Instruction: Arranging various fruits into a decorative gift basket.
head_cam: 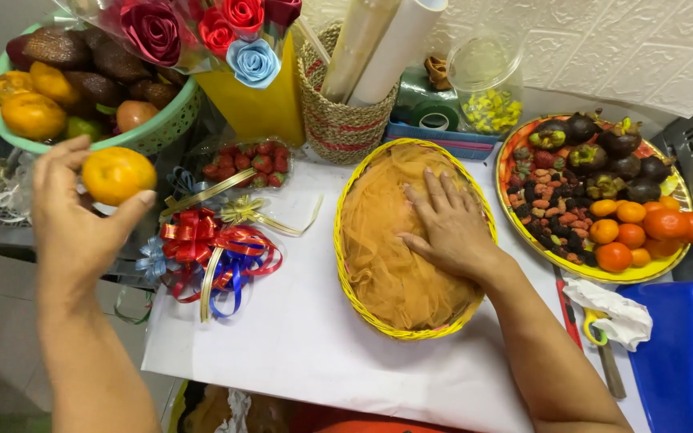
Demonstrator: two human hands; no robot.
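Currently left hand (70, 216) pinches an orange (118, 175); right hand (447, 228) lies flat, open, on netting, apparently tulle, lining the yellow basket (346, 277).

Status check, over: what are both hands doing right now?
Left hand holds orange fruit by green bowl. Right hand flat on orange netting in yellow basket. Ribbons between.

Orange mandarin (118, 175); yellow-rimmed oval basket (346, 277) lined with orange netting (387, 256); green perforated bowl (158, 132); red, blue and gold ribbon bows (214, 256); white desk (290, 337); red and pale-blue paper roses (218, 32).
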